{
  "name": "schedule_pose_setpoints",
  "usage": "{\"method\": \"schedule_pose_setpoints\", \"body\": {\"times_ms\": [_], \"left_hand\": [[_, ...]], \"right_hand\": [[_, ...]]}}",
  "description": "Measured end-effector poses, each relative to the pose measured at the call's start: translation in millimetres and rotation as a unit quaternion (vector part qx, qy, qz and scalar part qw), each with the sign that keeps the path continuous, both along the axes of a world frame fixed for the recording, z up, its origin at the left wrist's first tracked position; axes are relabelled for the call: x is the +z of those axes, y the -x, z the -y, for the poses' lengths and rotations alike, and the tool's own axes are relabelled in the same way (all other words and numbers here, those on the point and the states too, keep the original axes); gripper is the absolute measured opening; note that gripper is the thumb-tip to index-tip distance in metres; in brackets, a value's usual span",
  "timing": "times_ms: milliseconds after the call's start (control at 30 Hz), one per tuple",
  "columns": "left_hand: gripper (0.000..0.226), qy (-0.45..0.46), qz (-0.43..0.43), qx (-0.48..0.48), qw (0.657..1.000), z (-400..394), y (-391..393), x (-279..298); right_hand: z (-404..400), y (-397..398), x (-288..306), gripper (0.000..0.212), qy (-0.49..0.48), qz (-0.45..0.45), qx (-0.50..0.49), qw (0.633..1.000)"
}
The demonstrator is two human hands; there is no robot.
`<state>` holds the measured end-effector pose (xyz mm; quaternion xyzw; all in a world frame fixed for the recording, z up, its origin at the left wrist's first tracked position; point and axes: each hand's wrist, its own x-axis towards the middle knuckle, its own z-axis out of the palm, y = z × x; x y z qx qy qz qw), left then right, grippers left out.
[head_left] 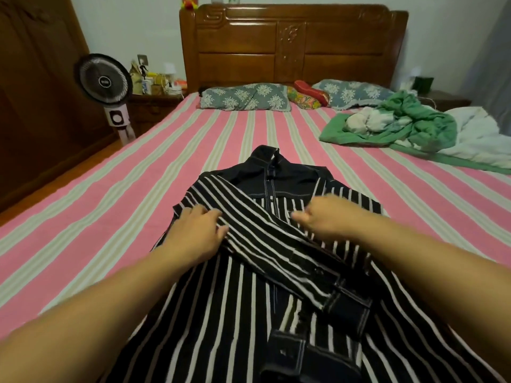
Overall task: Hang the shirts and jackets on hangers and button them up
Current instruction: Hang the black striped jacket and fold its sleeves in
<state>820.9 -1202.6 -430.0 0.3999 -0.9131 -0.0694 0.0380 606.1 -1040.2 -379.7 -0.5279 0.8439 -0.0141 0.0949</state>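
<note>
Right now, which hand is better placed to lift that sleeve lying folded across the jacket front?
Left, probably. The left hand already touches the striped sleeve at its upper end, while the right hand is blurred over the jacket front.

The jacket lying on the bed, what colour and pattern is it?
The jacket is black with white vertical stripes, plain dark at the collar and yoke, as the head view shows.
</note>
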Motion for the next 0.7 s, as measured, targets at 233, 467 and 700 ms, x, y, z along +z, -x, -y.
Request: {"method": "schedule_pose_setpoints", "body": {"times_ms": [233,467,700], "left_hand": [[0.068,0.005,0.062,-0.034,0.997,72,43,-55],[0.063,0.025,0.025,-0.022,0.999,80,42,-95],[0.063,0.051,0.029,-0.011,0.998,76,41,-102]], "right_hand": [[128,88,-33,0.017,0.061,-0.128,-0.042,0.989],[214,196,-80,0.034,0.079,-0.125,-0.112,0.983],[264,255,-109,0.028,-0.02,-0.078,-0.085,0.993]]}}
